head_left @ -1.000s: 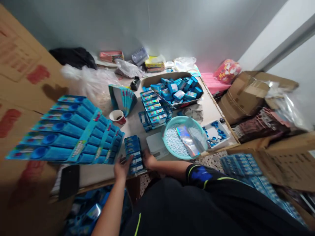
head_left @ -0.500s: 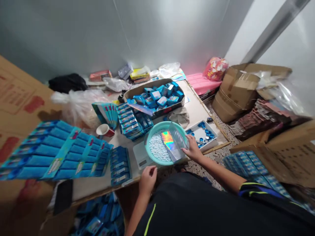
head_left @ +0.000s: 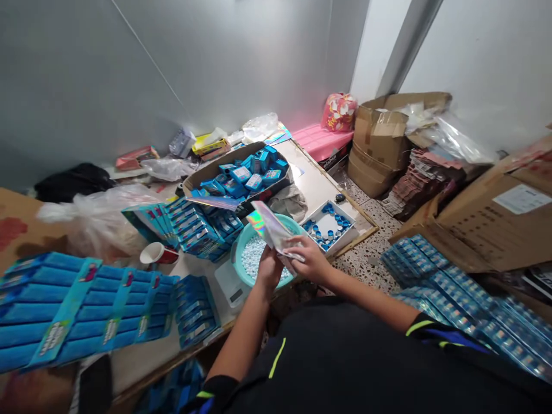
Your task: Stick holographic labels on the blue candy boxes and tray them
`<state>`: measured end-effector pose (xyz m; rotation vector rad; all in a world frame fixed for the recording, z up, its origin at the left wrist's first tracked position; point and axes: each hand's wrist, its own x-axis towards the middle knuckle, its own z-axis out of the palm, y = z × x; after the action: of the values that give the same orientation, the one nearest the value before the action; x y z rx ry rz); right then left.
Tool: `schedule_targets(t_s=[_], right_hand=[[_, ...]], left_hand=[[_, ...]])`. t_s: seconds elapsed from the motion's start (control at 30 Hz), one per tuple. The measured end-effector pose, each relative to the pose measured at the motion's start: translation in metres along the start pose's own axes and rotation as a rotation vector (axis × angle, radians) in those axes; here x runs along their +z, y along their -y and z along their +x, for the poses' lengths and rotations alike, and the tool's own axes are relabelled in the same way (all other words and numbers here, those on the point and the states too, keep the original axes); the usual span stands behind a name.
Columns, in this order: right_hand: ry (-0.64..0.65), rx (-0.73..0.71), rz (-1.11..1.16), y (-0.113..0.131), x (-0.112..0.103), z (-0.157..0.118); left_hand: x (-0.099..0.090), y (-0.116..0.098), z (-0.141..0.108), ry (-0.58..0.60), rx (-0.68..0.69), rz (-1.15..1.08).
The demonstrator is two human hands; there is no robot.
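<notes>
Both hands hold a shiny holographic sheet or sleeve, tilted above a turquoise basin. My left hand grips its lower end, fingers closed. On its right side, my right hand is closed with the fingers over the top. Small white pellets fill the basin, partly hidden behind the hands and sheet. Under the basin is a pale digital scale. Right of the basin, a white box contains several blue-rimmed round caps.
Behind the basin stands an open carton of small blue packs. Stacked blue boxes and a paper cup are at left. Large cartons and more blue packs lie on the right.
My left hand has risen from the table's front edge to grip the sheet. My right hand has lifted the sheet and turned it above the basin. The camera view has shifted right.
</notes>
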<state>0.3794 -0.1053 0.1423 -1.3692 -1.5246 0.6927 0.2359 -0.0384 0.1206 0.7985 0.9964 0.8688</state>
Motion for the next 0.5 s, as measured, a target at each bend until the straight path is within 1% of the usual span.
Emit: schedule_targets(t_s=[0.07, 0.13, 0.17, 0.23, 0.27, 0.3, 0.33, 0.4, 0.43, 0.47, 0.5], right_hand=[[0.028, -0.082, -0.131, 0.013, 0.002, 0.001], [0.039, -0.122, -0.139, 0.023, 0.003, 0.001], [0.012, -0.128, -0.113, 0.026, 0.001, 0.002], [-0.119, -0.090, -0.051, 0.028, -0.004, 0.003], [-0.195, -0.038, -0.015, 0.029, -0.006, 0.003], [-0.240, 0.026, 0.036, 0.029, -0.009, 0.004], [-0.232, 0.087, 0.103, 0.030, -0.010, 0.005], [-0.109, 0.146, 0.234, 0.035, -0.008, 0.007], [-0.053, 0.137, 0.257, 0.038, -0.006, 0.008], [-0.036, 0.108, 0.237, 0.042, -0.002, 0.009], [-0.053, 0.065, 0.180, 0.047, 0.001, 0.009]], left_hand=[[0.007, -0.015, -0.003, 0.082, 0.030, -0.039], [0.008, -0.027, -0.006, 0.140, 0.065, -0.069], [0.007, -0.032, -0.007, 0.129, 0.085, -0.079], [0.002, -0.037, -0.011, 0.031, 0.125, -0.103], [-0.001, -0.039, -0.014, -0.023, 0.139, -0.121], [-0.003, -0.041, -0.017, -0.058, 0.147, -0.140], [-0.005, -0.043, -0.020, -0.063, 0.148, -0.161], [-0.005, -0.048, -0.028, -0.001, 0.125, -0.209], [-0.003, -0.050, -0.032, 0.044, 0.119, -0.232], [0.000, -0.053, -0.035, 0.091, 0.127, -0.245], [0.003, -0.055, -0.039, 0.135, 0.155, -0.239]])
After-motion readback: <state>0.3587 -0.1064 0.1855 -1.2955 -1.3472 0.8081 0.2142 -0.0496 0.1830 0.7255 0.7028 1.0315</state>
